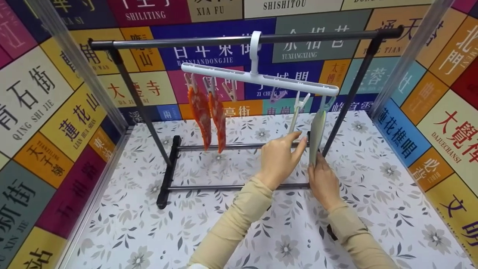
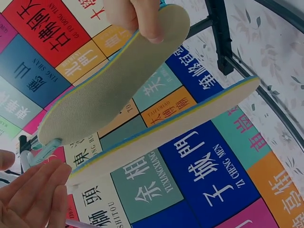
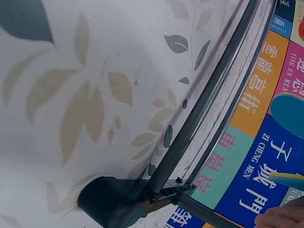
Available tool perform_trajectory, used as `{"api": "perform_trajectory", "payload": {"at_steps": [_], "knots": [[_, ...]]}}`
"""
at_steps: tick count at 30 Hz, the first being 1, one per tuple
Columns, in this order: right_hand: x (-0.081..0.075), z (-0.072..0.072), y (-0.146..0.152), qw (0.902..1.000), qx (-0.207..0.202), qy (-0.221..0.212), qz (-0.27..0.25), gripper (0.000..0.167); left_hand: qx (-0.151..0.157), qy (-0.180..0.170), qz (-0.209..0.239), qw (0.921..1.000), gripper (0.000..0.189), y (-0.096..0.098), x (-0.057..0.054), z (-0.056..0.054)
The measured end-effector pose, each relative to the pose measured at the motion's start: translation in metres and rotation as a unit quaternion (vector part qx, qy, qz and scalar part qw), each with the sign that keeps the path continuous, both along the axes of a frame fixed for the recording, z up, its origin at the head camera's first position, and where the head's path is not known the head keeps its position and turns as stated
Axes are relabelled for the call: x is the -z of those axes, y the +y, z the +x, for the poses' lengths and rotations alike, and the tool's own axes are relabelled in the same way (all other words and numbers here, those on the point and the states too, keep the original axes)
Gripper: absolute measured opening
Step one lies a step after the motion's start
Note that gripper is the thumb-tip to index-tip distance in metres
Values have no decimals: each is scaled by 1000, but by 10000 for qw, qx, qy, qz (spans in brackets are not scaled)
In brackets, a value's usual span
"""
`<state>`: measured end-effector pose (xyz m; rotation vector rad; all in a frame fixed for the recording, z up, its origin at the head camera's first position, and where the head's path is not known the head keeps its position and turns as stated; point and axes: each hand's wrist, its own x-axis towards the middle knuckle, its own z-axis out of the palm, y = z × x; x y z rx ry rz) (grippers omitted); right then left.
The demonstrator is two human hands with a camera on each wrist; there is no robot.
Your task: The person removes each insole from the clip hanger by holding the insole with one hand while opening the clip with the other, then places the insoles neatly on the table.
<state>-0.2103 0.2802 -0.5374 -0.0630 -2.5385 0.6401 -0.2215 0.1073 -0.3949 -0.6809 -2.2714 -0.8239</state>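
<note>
I see the outer insole (image 1: 317, 136) on the right of the hanger (image 1: 295, 85), hanging from a pale teal clip (image 1: 328, 101). Its face is grey-beige, its edge blue and yellow. The right hand (image 1: 325, 183) pinches it near its lower end; from the left wrist view I can make out a thumb pressed flat on the face.

Just beside it the inner insole (image 1: 294, 121), edged in the same colours, hangs from a white clip (image 1: 301, 100). The left hand (image 1: 278, 158) is near this one, fingers and thumb spread apart and fairly straight, with nothing in its grasp; I cannot tell whether its fingertips touch anything.

Further along, two red-orange pieces (image 1: 202, 118) hang side by side from clips at the hanger's left end. A pinkish clip (image 1: 230, 92) and a purple clip (image 1: 277, 95) sit between the pairs. The white hanger tilts down to the right, hooked over the top bar (image 1: 209, 42) of a dark rack (image 1: 138, 101). The rack stands on a worktop (image 1: 138, 228) with a floral cover, and panels (image 1: 310, 39) of coloured signs rise around it. Beige sleeves (image 1: 235, 220) cover both forearms.
</note>
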Motion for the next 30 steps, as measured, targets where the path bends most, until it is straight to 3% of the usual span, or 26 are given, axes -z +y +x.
{"api": "perform_trajectory", "payload": {"at_steps": [7,20,30], "knots": [[1,10,-1,10000,25,-8,55,51,132,-68,-92,9998,33,11,-10,-3],[3,24,-7,9999,89,13,115,52,-67,-117,-324,9994,36,23,-23,-4],[5,32,-6,9999,29,-20,111,53,-4,-100,-392,9992,42,33,-33,-8]]}}
